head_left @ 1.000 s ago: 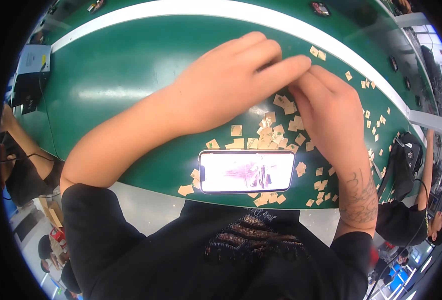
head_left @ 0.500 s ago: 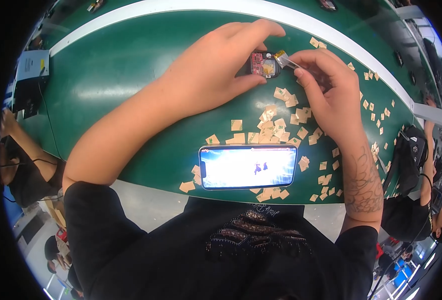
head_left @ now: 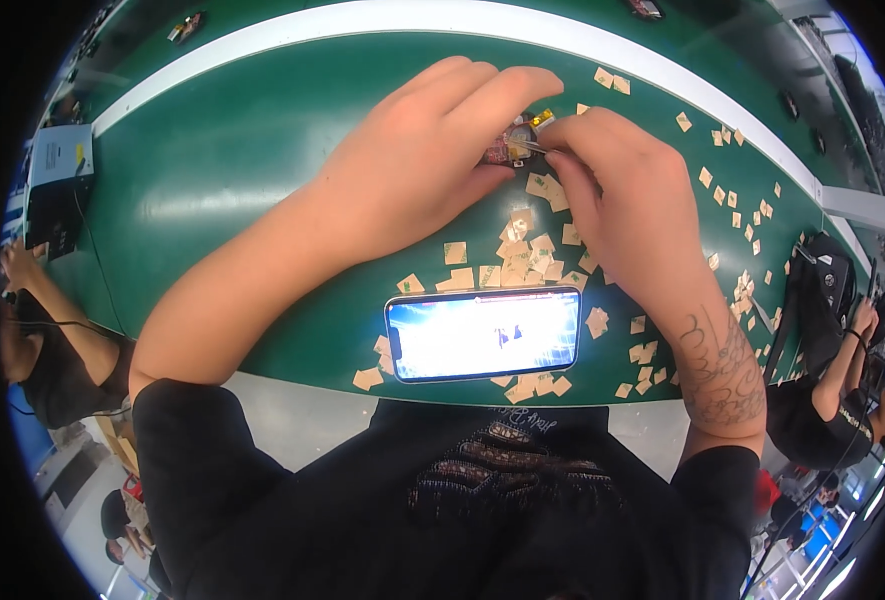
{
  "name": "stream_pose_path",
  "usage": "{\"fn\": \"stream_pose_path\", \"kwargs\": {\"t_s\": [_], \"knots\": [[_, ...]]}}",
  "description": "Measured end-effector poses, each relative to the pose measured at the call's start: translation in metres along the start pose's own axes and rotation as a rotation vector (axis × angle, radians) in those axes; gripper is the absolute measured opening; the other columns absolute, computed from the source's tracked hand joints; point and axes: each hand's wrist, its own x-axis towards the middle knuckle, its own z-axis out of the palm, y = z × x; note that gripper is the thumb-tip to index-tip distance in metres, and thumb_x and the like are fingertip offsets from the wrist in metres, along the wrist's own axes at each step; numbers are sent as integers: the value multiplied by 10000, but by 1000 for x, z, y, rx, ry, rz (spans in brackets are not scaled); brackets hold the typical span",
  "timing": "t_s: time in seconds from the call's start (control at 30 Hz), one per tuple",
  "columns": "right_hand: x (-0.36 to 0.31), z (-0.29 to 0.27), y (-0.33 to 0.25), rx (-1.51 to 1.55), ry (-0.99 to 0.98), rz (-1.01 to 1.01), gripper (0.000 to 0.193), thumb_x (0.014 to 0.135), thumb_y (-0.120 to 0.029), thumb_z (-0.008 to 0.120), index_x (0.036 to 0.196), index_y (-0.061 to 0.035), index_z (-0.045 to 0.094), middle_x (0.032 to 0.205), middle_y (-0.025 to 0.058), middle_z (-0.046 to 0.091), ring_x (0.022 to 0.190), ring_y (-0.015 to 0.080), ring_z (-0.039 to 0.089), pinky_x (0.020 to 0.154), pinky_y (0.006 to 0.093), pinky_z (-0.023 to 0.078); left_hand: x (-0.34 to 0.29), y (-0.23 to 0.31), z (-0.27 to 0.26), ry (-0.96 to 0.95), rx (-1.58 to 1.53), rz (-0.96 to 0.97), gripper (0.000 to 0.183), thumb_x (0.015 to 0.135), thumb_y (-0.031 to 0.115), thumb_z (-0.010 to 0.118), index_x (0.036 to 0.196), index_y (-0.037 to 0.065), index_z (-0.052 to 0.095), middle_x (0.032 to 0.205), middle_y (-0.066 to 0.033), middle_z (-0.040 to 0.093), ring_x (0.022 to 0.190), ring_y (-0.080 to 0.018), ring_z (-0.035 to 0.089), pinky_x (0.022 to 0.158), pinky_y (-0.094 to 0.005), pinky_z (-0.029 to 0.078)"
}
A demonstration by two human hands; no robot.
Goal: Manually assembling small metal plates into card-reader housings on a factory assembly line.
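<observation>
A small dark electronic device [head_left: 497, 152] with a red circuit board lies on the green table. My left hand [head_left: 417, 140] curls around it, thumb at the near side and fingers arched over the far side, steadying it. My right hand [head_left: 622, 165] pinches a thin metal tool, apparently tweezers [head_left: 532, 147], whose tip reaches over the board. A silver part with yellow tape [head_left: 541, 121] stands at the device's right edge, beside my right fingertips. Both hands partly cover the device, so the exact contact of the tip is hidden.
A lit phone [head_left: 482, 335] lies near the table's front edge. Tan square stickers [head_left: 522, 262] are scattered around it and to the right. A grey box [head_left: 60, 155] stands far left, a black bag [head_left: 824, 285] far right. Other people sit at both sides.
My right hand has moved left and slightly down, bringing the tool over the board. The yellow-taped part has shifted left with it, and the device is now more covered.
</observation>
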Motion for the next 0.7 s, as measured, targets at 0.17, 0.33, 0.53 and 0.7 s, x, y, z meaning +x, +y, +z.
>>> {"fn": "stream_pose_path", "kwargs": {"t_s": [0.17,0.33,0.53,0.7], "knots": [[-1,-2,0,65,-25,33,136,932,-37,724,1065,-52,698,938,121,686,851,368,703,736,457,570,-2,3,1,-2,7,-9,758,765,-18,893,1451,132,607,1099,-108,697,1041,-307,684,912,-408,573],[1,6,7,213,8,46,134,936,0,708,1063,-39,695,949,133,686,848,382,698,727,459,555,-3,-7,1,13,-54,-36,755,772,19,915,1449,122,597,1093,-92,719,971,-261,659,854,-365,555],[5,0,18,386,25,54,193,955,37,658,1131,-20,715,943,142,674,838,341,696,750,414,554,-7,-19,3,5,-130,-111,795,763,27,926,1468,126,570,1115,-77,724,908,-210,598,776,-315,497],[4,-15,28,421,-137,-51,150,976,16,648,1107,-21,711,931,139,682,836,334,689,754,415,550,-7,-25,-2,-20,-158,-127,795,764,32,923,1470,125,570,1166,-61,711,955,-211,603,775,-319,502]]}}
